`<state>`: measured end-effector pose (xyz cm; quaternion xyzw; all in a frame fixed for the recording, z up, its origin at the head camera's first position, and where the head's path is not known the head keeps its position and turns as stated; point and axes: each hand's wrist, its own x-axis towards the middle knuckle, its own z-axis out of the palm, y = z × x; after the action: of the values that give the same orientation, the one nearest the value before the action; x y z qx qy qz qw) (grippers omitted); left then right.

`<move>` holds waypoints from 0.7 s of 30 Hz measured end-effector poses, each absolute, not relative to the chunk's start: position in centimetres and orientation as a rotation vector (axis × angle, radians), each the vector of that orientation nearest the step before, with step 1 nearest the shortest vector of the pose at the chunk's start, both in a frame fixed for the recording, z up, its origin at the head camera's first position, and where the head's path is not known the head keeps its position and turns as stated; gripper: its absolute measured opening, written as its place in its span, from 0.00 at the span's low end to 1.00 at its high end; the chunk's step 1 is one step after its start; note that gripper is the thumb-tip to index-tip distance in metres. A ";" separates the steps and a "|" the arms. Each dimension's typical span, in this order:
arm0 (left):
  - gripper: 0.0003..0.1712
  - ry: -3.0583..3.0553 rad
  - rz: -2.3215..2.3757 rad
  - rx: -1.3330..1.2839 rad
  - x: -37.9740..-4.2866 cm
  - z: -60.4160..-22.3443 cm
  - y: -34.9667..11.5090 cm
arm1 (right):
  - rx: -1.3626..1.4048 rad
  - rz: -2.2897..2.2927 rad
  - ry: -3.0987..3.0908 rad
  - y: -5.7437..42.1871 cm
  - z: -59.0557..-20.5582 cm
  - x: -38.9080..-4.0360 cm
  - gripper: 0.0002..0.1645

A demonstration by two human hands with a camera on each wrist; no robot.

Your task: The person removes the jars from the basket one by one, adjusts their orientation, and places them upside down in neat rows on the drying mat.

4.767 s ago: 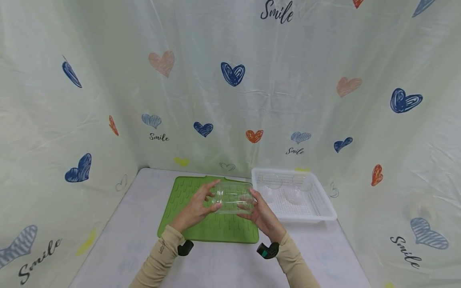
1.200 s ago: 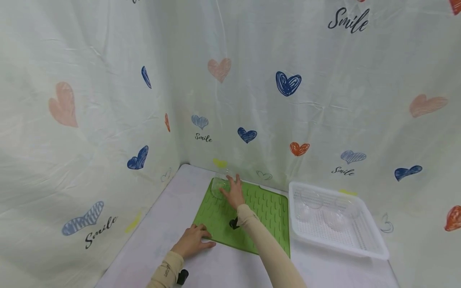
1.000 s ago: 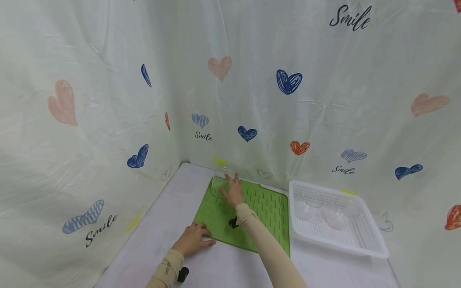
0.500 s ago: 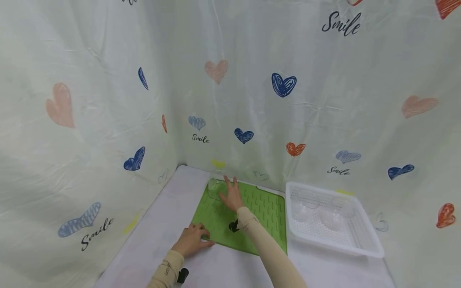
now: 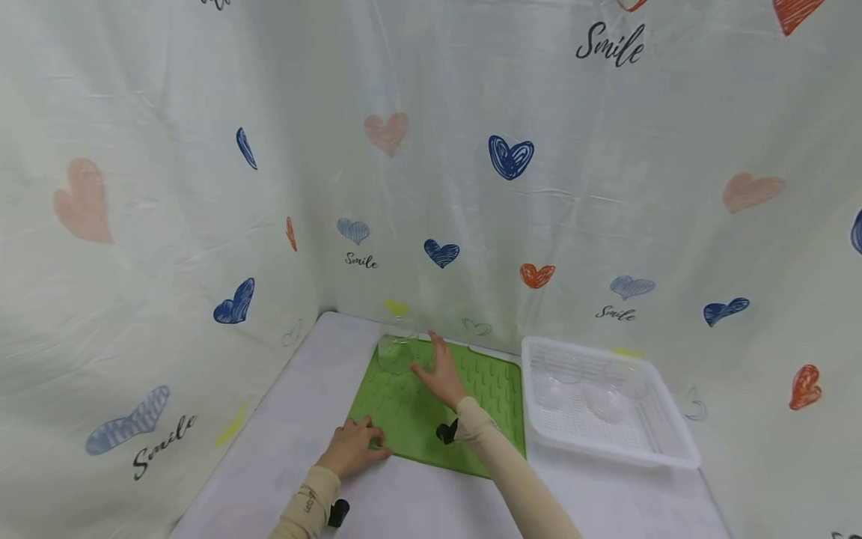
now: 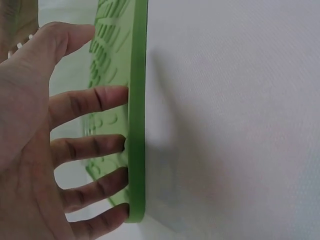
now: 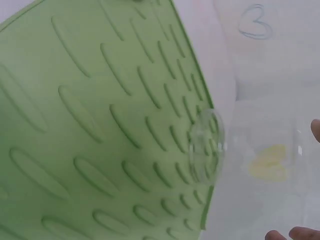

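Observation:
A clear jar (image 5: 396,353) stands upright on the far left corner of a green ridged mat (image 5: 417,427). In the right wrist view the see-through jar (image 7: 207,150) rests at the mat's edge, and a few fingertips (image 7: 305,234) show at the frame's right side. My right hand (image 5: 441,378) is spread just to the right of the jar, with a small gap between them. At the mat's near left corner lies my left hand (image 5: 353,449). Its fingertips (image 6: 117,94) touch the mat's edge, seen close in the left wrist view.
A white perforated basket (image 5: 613,449) sits to the right of the mat, holding several clear round-rimmed vessels (image 5: 606,404). A curtain (image 5: 431,172) printed with hearts surrounds the white table (image 5: 256,457) at the back and sides.
Earlier both hands held the clear jar sideways above the mat. Then it stood at the far left corner by my right hand, which has since drawn away slightly. My left hand stayed at the corner.

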<state>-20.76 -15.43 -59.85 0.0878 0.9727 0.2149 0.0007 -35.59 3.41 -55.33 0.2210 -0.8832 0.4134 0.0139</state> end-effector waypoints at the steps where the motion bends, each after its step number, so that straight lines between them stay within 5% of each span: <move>1: 0.18 3.052 0.674 0.270 -20.8 -59.9 -15.4 | 0.689 1.333 -2.718 3.8 -55.1 -35.4 0.51; 21: 0.21 3.040 0.602 0.214 -21.2 -59.8 -14.7 | 0.513 1.796 -2.427 10.5 -51.1 -29.9 0.51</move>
<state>-21.16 -14.67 -59.85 0.0689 0.9785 0.1936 0.0176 -29.95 10.46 -51.10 0.1676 -0.7918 0.5860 0.0397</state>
